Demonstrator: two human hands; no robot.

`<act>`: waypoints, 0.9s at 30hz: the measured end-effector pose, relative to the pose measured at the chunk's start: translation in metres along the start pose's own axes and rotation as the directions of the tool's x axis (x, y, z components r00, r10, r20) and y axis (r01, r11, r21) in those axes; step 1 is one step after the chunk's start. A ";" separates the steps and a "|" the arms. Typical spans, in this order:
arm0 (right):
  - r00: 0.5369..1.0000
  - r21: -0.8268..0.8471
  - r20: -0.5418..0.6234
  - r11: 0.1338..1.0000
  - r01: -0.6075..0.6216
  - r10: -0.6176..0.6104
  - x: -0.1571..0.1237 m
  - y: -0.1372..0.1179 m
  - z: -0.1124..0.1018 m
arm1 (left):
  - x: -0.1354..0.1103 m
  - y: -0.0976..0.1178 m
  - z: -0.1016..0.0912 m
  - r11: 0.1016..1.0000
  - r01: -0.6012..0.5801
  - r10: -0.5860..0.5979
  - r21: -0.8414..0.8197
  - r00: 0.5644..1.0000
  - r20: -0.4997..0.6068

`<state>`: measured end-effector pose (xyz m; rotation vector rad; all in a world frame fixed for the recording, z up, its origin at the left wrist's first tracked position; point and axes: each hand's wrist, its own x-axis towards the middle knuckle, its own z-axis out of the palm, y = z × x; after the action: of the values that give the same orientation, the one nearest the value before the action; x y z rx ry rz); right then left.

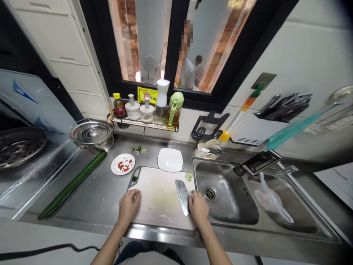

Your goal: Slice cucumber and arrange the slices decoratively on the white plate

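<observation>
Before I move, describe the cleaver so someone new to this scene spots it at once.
Find the steel sink, then the white cutting board immediately to its left. On the board's right side, at the right hand, is the cleaver. Its broad, shiny metal blade sets it apart from the pale green slices just beyond it on the board.

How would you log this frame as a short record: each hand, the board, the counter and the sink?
Left hand: fingers curled, at the cutting board's left side; whether it holds anything is unclear
Right hand: holds the knife, blade over the board
Board: pale green slices near the far right corner
Beyond board: white square dish; round plate with red pieces
Counter, left: long cucumber, lidded pot
Sink: plastic bag in right basin
</observation>
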<state>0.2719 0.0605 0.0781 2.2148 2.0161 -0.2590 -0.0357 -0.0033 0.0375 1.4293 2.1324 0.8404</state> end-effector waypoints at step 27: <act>0.998 0.411 0.057 0.910 -0.045 0.024 0.193 -0.040 -0.017 | 0.195 0.088 0.140 0.888 0.253 -0.216 -0.384 0.967 0.136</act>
<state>0.2504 0.2553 0.0534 2.4419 2.0438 -0.7979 0.0414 0.2367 -0.0073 0.9595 1.8789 1.0224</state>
